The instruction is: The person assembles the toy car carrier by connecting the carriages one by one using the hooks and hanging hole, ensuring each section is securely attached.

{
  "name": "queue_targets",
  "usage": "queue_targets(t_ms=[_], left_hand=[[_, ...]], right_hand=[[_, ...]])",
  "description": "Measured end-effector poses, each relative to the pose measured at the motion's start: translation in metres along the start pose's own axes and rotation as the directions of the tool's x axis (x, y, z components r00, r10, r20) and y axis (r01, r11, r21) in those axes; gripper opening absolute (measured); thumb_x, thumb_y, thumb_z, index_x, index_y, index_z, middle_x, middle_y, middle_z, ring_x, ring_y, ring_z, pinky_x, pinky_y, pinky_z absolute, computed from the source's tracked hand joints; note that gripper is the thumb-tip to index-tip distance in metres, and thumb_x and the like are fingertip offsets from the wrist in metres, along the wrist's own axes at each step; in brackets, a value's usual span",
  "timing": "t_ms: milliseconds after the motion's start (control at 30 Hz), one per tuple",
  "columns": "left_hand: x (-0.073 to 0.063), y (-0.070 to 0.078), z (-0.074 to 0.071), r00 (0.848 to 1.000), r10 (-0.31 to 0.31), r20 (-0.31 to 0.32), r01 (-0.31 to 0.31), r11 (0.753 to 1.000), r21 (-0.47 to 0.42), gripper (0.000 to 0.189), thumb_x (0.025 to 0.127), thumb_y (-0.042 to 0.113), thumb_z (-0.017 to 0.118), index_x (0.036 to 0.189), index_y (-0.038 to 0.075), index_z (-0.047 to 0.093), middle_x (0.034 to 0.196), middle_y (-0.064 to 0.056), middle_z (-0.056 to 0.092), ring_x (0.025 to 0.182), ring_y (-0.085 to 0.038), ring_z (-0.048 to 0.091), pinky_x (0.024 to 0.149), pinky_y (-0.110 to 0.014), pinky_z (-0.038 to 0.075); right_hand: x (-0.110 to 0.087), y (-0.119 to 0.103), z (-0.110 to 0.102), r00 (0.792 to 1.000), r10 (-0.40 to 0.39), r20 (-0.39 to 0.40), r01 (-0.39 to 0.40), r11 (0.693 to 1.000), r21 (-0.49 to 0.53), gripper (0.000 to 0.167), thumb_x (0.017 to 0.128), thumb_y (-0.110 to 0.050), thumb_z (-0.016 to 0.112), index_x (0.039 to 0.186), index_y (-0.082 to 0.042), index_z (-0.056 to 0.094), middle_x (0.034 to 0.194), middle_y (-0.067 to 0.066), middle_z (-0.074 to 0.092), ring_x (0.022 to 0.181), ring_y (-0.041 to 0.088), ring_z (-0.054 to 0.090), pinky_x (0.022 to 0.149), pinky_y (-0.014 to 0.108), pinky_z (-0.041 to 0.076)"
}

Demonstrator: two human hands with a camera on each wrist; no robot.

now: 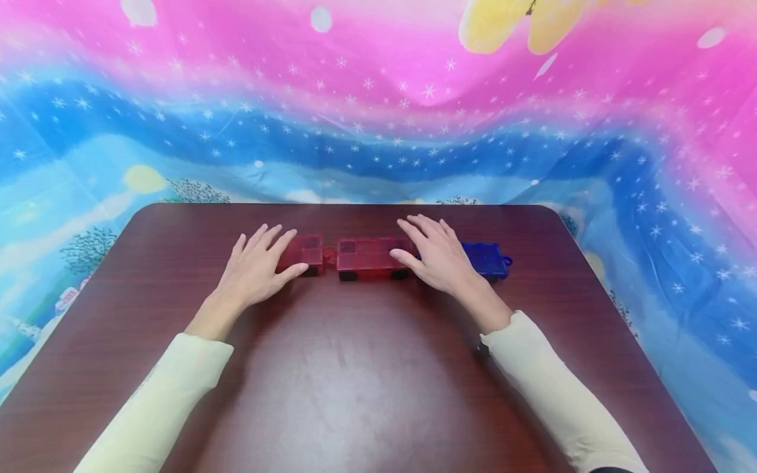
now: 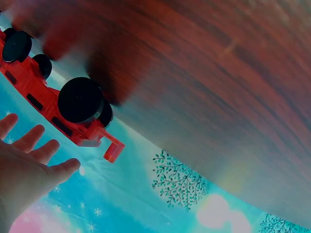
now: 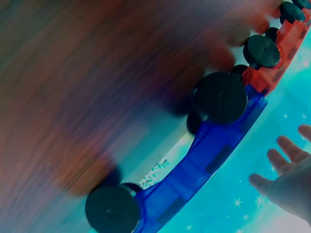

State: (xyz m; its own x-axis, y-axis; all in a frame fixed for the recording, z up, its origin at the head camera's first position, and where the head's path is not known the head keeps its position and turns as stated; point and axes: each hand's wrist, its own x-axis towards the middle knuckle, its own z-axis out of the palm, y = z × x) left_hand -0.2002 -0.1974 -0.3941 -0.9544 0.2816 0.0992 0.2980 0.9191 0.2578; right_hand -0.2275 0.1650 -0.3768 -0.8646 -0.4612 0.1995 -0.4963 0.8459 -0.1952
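Note:
A row of translucent toy wagons with black wheels stands across the far part of the table. My left hand (image 1: pixel 254 266) is spread over the left red wagon (image 1: pixel 312 253), covering its left part. The middle red wagon (image 1: pixel 367 256) lies between the hands, with a small red coupling (image 1: pixel 329 253) at its left end. My right hand (image 1: pixel 440 256) hovers with straight fingers over the joint between the middle wagon and the blue wagon (image 1: pixel 487 258), hiding that joint in the head view. In the right wrist view, the blue wagon (image 3: pixel 194 155) meets a red one (image 3: pixel 272 68). Both hands hold nothing.
The dark brown wooden table (image 1: pixel 331 368) has rounded far corners. Behind it hangs a pink and blue cloth (image 1: pixel 331 112) with snowflakes and trees. A red hook (image 2: pixel 114 149) sticks out from the left wagon's end, and a blue loop (image 1: pixel 506 261) from the blue wagon's right end.

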Motion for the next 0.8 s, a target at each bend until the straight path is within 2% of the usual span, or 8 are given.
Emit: queue_targets(t_ms=[267, 500, 800], left_hand=[[0.003, -0.003, 0.004, 1.0, 0.015, 0.015, -0.015, 1.0, -0.01, 0.085, 0.093, 0.062, 0.06, 0.159, 0.015, 0.035, 0.161, -0.022, 0.03, 0.151, -0.043, 0.018, 0.118, -0.067, 0.007], [0.006, -0.005, 0.007, 0.999, 0.025, 0.02, -0.025, 1.0, -0.007, 0.086, 0.092, 0.064, 0.061, 0.158, 0.014, 0.036, 0.16, -0.022, 0.031, 0.15, -0.043, 0.018, 0.118, -0.067, 0.006], [0.01, -0.01, 0.011, 0.999, 0.029, 0.041, -0.029, 0.999, 0.022, 0.092, 0.09, 0.07, 0.057, 0.159, 0.013, 0.034, 0.16, -0.021, 0.032, 0.15, -0.043, 0.018, 0.117, -0.068, 0.008]], right_hand=[[0.01, -0.014, 0.012, 0.997, -0.078, -0.002, 0.078, 0.997, 0.007, 0.069, 0.101, -0.057, 0.052, 0.156, -0.015, 0.043, 0.158, 0.012, 0.04, 0.15, 0.03, 0.029, 0.122, 0.053, 0.016], [0.017, -0.025, 0.019, 0.994, -0.108, 0.021, 0.108, 0.994, 0.024, 0.071, 0.099, -0.059, 0.054, 0.156, -0.016, 0.043, 0.159, 0.011, 0.04, 0.151, 0.029, 0.027, 0.123, 0.05, 0.014], [0.025, -0.033, 0.031, 0.986, -0.153, 0.068, 0.153, 0.988, 0.005, 0.074, 0.098, -0.062, 0.053, 0.155, -0.015, 0.045, 0.159, 0.009, 0.04, 0.15, 0.03, 0.028, 0.122, 0.053, 0.018]])
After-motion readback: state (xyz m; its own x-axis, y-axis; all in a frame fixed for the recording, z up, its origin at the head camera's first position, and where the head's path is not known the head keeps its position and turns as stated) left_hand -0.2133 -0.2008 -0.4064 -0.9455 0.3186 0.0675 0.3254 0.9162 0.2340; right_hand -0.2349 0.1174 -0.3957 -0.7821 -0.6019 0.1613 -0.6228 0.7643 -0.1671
